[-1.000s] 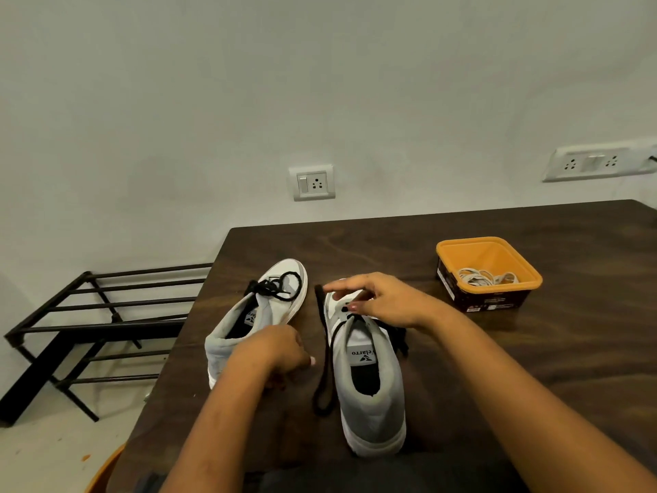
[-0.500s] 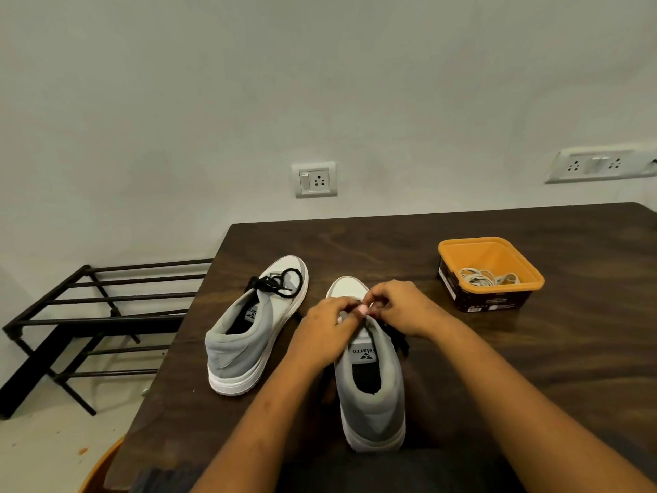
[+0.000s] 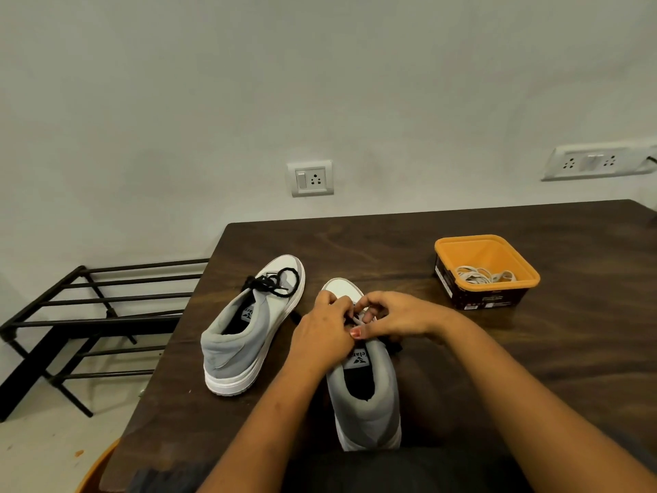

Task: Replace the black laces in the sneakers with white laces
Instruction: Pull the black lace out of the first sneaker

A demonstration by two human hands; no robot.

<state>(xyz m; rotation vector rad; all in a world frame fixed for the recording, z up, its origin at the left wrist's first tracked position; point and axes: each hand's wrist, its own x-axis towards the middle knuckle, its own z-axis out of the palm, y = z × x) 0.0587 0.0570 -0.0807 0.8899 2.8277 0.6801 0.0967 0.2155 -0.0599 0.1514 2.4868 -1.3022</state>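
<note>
Two grey and white sneakers stand on the dark wooden table [image 3: 533,368]. The left sneaker [image 3: 249,336] has a tied black lace [image 3: 275,284] on its front. The right sneaker [image 3: 362,393] points away from me. My left hand [image 3: 323,336] and my right hand [image 3: 394,316] meet over its lacing, fingers curled and pinching the black lace [image 3: 357,319] there. A loose stretch of that lace shows at the shoe's right side. White laces [image 3: 485,274] lie coiled in an orange tub [image 3: 462,249] at the right.
A black metal shoe rack [image 3: 89,314] stands on the floor left of the table. Wall sockets [image 3: 310,178] sit on the wall behind. An orange rim [image 3: 94,471] shows at the bottom left, under the table edge.
My left hand came up from beside the shoe's left side and joined my right hand at the lacing. The long black lace end lying left of the shoe is now hidden.
</note>
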